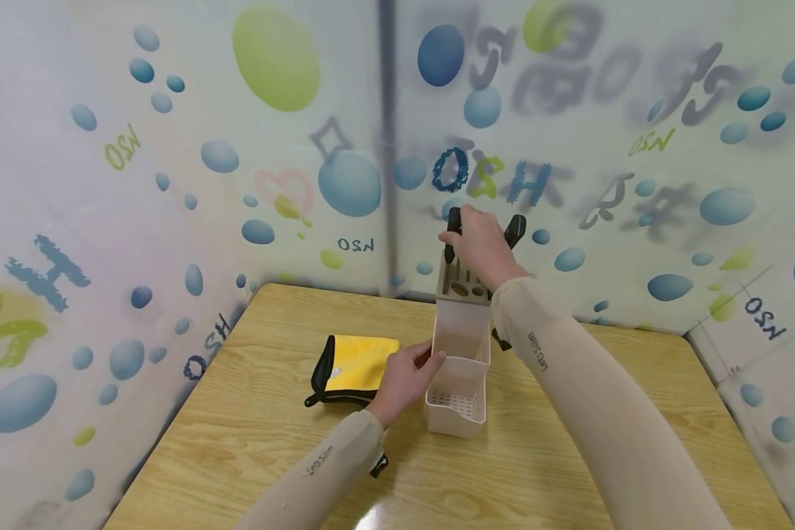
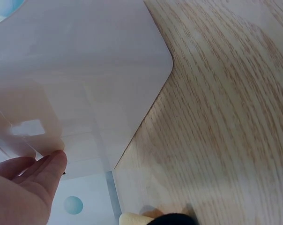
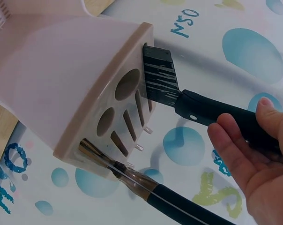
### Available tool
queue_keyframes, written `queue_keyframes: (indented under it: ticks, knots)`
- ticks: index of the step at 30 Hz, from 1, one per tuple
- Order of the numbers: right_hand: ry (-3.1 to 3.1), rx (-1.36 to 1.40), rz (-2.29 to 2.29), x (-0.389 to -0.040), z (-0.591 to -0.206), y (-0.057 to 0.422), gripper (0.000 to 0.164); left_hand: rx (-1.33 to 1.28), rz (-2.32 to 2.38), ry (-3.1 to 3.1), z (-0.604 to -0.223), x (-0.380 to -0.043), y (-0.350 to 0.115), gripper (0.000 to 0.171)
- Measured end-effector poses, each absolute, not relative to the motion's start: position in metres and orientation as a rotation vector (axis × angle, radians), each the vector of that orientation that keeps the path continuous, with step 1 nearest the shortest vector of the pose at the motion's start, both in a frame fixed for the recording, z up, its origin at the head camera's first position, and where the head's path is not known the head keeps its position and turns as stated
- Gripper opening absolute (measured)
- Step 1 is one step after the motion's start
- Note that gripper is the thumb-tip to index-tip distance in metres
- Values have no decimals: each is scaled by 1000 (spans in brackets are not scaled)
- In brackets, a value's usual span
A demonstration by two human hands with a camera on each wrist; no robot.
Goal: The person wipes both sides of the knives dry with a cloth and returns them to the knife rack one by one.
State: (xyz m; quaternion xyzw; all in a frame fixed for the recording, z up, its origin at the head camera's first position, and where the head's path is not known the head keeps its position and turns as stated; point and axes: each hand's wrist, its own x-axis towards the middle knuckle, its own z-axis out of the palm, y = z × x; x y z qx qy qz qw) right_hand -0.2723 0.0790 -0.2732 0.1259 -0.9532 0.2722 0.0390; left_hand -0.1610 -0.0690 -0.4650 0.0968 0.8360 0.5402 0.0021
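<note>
A pale pink tiered knife holder [image 1: 462,324] with a brownish slotted top [image 1: 464,288] stands on the wooden table. My left hand [image 1: 405,379] grips its left side, thumb at the front edge of the middle tier; in the left wrist view the fingers [image 2: 43,176] lie against its smooth wall. Above the top, my right hand [image 1: 483,243] holds the black handle [image 3: 202,107] of a knife. Its broad dark blade [image 3: 161,75] is partly out of an end slot, the tip hidden inside. Another black-handled utensil [image 3: 176,201] with a shiny shank leans in a slot at the opposite side.
Left of the holder lies a folded yellow cloth item [image 1: 361,364] with black trim and a small loop, close to my left forearm. Walls printed with bubbles and letters [image 1: 490,177] rise right behind the table's back edge [image 1: 344,292].
</note>
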Motion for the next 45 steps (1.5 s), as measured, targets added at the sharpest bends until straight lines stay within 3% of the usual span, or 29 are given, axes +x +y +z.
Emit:
queue_keyframes:
  ticks: [45]
  knots:
    - [-2982, 356, 882, -278, -297, 79, 44, 273, 1713, 2613, -466, -160, -68, 51]
